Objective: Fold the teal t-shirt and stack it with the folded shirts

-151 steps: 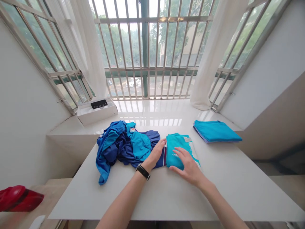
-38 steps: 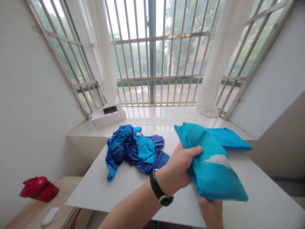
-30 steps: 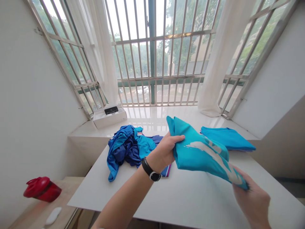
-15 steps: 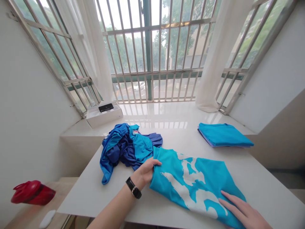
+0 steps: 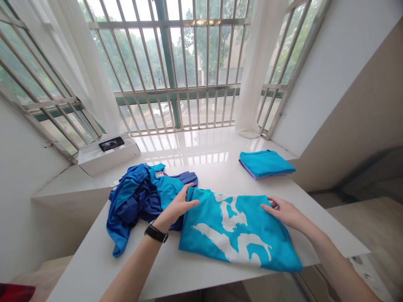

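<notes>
One printed garment [image 5: 239, 228] now lies flatter by the bench's [image 5: 82, 268] near edge, right hand [image 5: 285, 212] pinching it, left hand's [image 5: 174, 207] grip unclear.

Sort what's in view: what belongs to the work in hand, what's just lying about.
Likely the job:
printed turquoise garment
crumpled clothes
folded stack

Apparently lying about:
white box
black device
red item, cut off at lower left

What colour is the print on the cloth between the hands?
White print, on turquoise-blue cloth; it shows best in the head view.
</notes>
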Tool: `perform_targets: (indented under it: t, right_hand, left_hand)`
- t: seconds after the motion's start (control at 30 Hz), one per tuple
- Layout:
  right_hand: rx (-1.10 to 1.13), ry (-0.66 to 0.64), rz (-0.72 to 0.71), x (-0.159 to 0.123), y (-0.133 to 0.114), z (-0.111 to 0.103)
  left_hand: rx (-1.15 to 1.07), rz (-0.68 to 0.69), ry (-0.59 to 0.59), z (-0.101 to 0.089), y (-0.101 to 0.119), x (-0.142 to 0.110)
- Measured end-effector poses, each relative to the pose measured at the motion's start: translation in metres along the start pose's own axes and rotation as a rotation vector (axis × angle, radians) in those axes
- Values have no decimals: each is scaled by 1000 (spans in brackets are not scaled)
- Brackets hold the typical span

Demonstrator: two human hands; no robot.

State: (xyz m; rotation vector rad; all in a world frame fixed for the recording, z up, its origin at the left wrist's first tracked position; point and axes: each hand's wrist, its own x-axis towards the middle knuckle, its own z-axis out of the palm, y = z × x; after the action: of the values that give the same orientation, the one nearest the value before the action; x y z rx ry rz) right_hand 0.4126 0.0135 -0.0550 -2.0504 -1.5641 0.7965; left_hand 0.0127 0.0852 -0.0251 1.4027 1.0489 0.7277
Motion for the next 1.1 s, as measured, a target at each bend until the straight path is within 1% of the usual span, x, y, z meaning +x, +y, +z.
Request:
perform_targets:
  t: [0.07, 0.1, 0.17, 0.2, 0.27, 0.33, 0.37, 0.43, 0.5, 0.63, 0.73, 0.77, 0.83, 0.9, 1.0, 1.1]
  right_hand:
    - [53, -85, -22, 6, -11, -1]
    - [73, -130, -30, 7, -16, -2]
    - [86, -200, -36, 4, -23, -5]
    - [61, -212, -29, 1, -24, -7]
    - [-62, -191, 22, -8, -22, -12]
    - [-188, -168, 113, -19, -19, -15]
    - [-200, -176, 163, -24, -18, -16]
    - [-82, -218, 228, -33, -18, -16]
    - [114, -255, 242, -39, -22, -14]
    - [445, -247, 226, -44, -30, -3]
    - [658, -253, 275, -39, -30, 5]
    - [673, -247, 302, -36, -28, 6]
    - [604, -195, 353, -28, -23, 6]
    - [540, -177, 359, -21, -19, 5]
    - [608, -269, 324, -14, -17, 3]
    - [663, -317, 356, -16, -23, 4]
  left_hand:
    - [166, 19, 68, 1, -3, 11]
    - [209, 17, 86, 2, -6, 15]
    - [221, 17, 94, 4, -12, 21]
    - [201, 14, 83, 5, -15, 23]
    - [152, 13, 56, 5, -20, 24]
    - [139, 22, 46, 4, -23, 23]
    - [144, 28, 42, 3, -23, 23]
    - [161, 40, 40, 2, -24, 23]
    - [160, 44, 30, 2, -25, 23]
    - [112, 46, 0, 0, -26, 22]
    - [83, 64, -21, 0, -26, 20]
    - [82, 69, -22, 0, -26, 19]
    - [89, 68, -14, 1, -24, 19]
    - [99, 66, -10, 1, -22, 18]
    - [114, 79, -9, 1, -20, 17]
    - [141, 91, -4, 1, -21, 17]
